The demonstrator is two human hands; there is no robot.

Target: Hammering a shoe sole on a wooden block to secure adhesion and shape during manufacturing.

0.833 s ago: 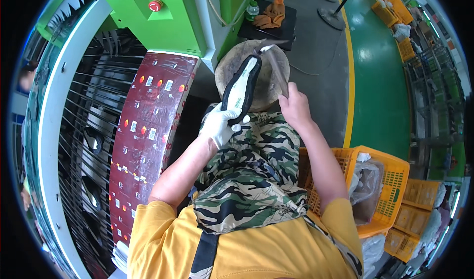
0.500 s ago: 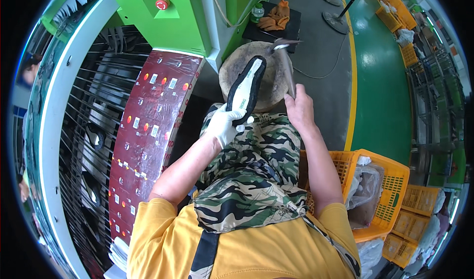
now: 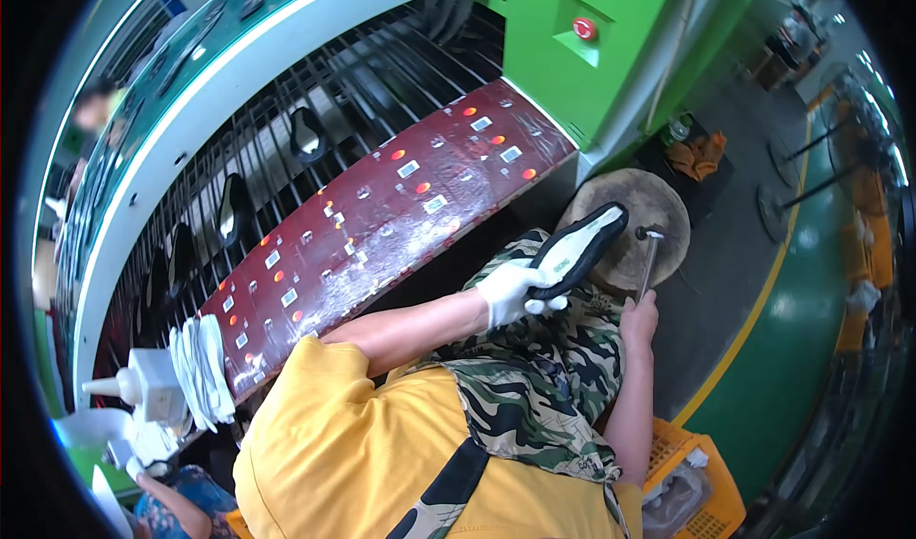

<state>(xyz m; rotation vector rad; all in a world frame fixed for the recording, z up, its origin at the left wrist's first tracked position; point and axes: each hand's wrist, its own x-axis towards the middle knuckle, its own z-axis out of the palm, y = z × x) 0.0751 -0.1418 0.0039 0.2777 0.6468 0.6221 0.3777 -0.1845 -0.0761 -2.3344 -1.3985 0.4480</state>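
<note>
My left hand (image 3: 515,293), in a white glove, grips the heel end of a black shoe upper (image 3: 577,251). Its pale underside faces up, and its toe points away over the edge of a round wooden block (image 3: 668,200). Bare, my right hand (image 3: 638,321) is closed around the handle of a hammer (image 3: 651,262). The hammer's head is over the right part of the block, beside the shoe upper and apart from it; whether it touches the wood I cannot tell.
Left of me runs a ledge in dark red wrapping (image 3: 372,224), with black shoes (image 3: 305,135) on rollers beyond. Ahead stands a green machine (image 3: 544,57). White gloves (image 3: 202,372), a nozzle bottle (image 3: 157,383) and another person's arm (image 3: 181,506) are lower left; an orange crate (image 3: 725,501) is lower right.
The view has swung left, bringing more of the rollers and the ledge into sight. Both hands keep their holds. The hammer's head, blurred before, now shows sharply over the block.
</note>
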